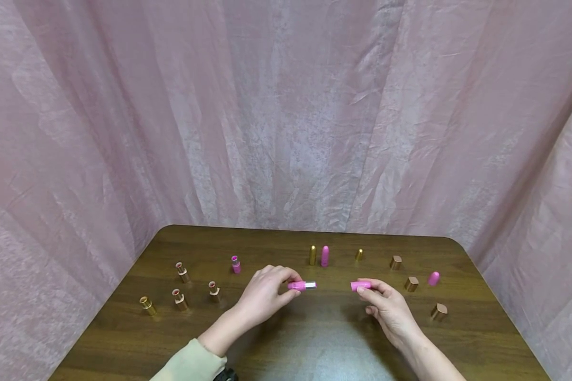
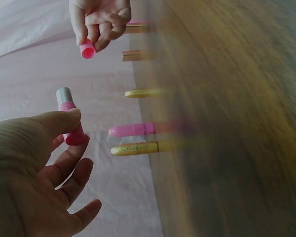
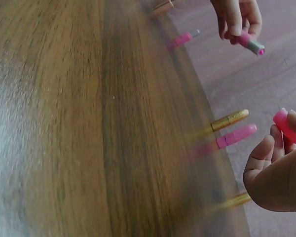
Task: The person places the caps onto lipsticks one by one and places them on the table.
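Observation:
My left hand [image 1: 270, 292] pinches a pink lipstick base [image 2: 71, 118] by its lower part, its silver collar pointing right in the head view. Across a gap, my right hand [image 1: 390, 308] holds a pink lipstick cap [image 1: 360, 286] between thumb and fingers. The cap's hollow end shows in the left wrist view and faces the base. Both hands are over the middle of the table. Behind them, a capped gold lipstick [image 1: 312, 255] and a capped pink lipstick [image 1: 325, 256] stand upright side by side.
On the left stand an uncapped pink lipstick [image 1: 235, 264], several uncapped rose-gold lipsticks [image 1: 180, 299] and an uncapped gold one [image 1: 148, 305]. To the right are a small gold cap [image 1: 359, 254], rose-gold caps [image 1: 412, 284] and a pink cap [image 1: 434, 278]. A pink curtain [image 1: 295, 116] hangs behind the wooden table [image 1: 314, 344].

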Tool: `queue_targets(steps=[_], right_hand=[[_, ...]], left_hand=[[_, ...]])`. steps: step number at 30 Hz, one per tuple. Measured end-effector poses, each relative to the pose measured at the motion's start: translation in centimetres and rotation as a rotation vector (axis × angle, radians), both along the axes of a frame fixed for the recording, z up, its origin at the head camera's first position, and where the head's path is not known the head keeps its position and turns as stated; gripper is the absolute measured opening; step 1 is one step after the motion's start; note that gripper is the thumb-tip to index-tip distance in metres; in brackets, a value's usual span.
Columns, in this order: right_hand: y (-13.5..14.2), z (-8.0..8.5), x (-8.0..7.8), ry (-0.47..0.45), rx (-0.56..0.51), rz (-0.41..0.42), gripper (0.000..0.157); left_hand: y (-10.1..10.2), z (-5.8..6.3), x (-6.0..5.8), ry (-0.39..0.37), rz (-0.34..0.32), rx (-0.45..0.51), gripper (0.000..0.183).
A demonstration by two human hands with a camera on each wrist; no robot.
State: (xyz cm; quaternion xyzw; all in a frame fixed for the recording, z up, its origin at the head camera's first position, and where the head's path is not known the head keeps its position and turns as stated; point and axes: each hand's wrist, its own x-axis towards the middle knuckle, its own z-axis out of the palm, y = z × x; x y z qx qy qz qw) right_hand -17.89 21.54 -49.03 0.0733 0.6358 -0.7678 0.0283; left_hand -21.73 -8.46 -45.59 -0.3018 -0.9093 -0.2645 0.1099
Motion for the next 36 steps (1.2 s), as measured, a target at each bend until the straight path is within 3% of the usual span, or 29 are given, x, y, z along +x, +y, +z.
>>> queue_targets(steps=[7,17,26,36], right_hand=[[-1.5,0.2,-0.3,0.022,-0.001,0.043,0.05],[-3.1,0.5,-0.7,0.071,-0.001,0.057,0.042],[-3.8,0.4,-0.8,0.084,0.062,0.009,0.041],[-4.0,0.5,-0.6,0.084,0.144,0.02,0.033]], left_hand=[[1.1,0.2,-0.2,-0.007,0.005,-0.007,0.018],[1.7,0.6,-0.3,0.014,-0.001,-0.034,0.016],[2.0,0.7,-0.4,0.003,0.0,-0.047,0.016],[2.0,0.7,-0.4,0.012,-0.004,-0.073,0.018]])
